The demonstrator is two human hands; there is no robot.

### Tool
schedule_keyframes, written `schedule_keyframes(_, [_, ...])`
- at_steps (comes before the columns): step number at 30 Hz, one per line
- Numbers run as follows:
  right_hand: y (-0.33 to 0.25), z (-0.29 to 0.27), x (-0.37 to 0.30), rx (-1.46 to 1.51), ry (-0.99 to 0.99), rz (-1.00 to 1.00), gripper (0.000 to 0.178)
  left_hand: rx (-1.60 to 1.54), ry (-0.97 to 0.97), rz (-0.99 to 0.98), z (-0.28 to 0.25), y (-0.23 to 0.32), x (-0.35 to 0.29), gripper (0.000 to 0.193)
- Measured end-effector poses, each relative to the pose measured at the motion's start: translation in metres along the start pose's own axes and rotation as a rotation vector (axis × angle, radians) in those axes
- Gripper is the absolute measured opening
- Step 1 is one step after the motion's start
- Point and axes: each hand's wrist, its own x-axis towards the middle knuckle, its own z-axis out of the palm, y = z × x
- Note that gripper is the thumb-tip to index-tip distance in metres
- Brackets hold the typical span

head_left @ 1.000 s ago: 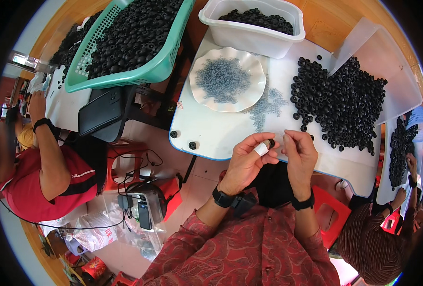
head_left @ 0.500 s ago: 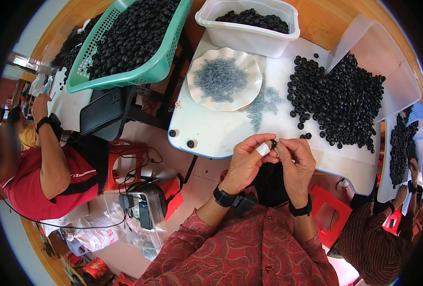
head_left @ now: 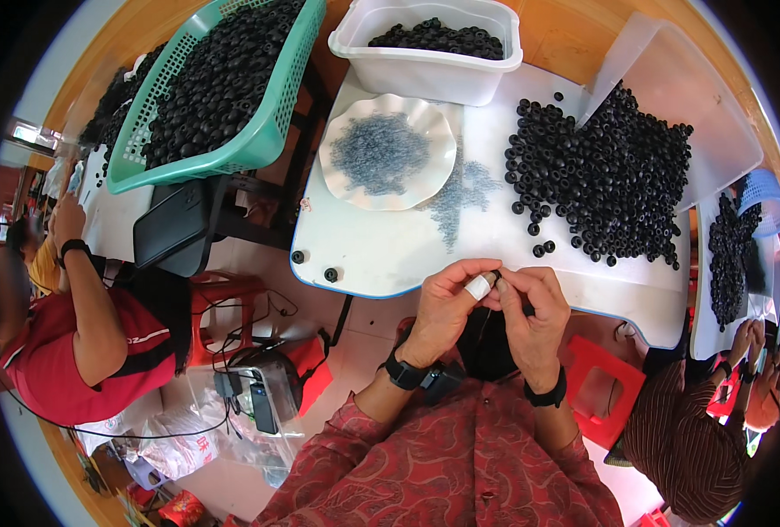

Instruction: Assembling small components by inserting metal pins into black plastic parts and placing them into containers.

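Observation:
My left hand (head_left: 449,303) has white tape round its thumb and pinches a small black round part (head_left: 496,276), most of it hidden by the fingers. Against it my right hand (head_left: 535,321) presses thumb and fingertips together; whatever lies between them is too small to make out. Both hands are just off the near edge of the white table (head_left: 372,255). On the table a wavy-rimmed white plate (head_left: 438,180) bears many tiny grey translucent pieces (head_left: 379,154), and more are strewn beside it. A heap of black round parts with holes (head_left: 601,180) spreads to the right.
A white tub (head_left: 425,75) of black parts stands at the back, a tipped clear bin (head_left: 706,114) behind the heap. A green basket (head_left: 223,158) full of black parts is at left. Co-workers sit left (head_left: 82,342) and right (head_left: 684,439). A red stool (head_left: 605,413) stands nearby.
My hands have come closer together, their fingertips now meeting over the black part. The whole view has shifted slightly, so the table and its contents appear further left.

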Motion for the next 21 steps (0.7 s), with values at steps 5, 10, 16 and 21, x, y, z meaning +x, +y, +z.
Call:
schedule_keyframes(5, [0.000,-0.001,-0.006,-0.016,0.013,-0.009,0.018,-0.053,0.030,-0.018,0.006,-0.001,0.001,0.025])
schedule_keyframes(10, [0.002,-0.008,-0.009,0.182,0.069,0.138,0.014,-0.313,-0.068,-0.117,0.003,-0.004,0.002,0.028])
schedule_keyframes(16, [-0.002,-0.013,-0.007,0.098,0.040,0.075,0.014,-0.390,-0.115,-0.129,0.004,-0.007,0.002,0.030])
schedule_keyframes(21, [-0.001,-0.012,-0.007,0.006,0.039,0.003,0.014,-0.317,-0.107,-0.120,0.004,-0.011,0.002,0.028])
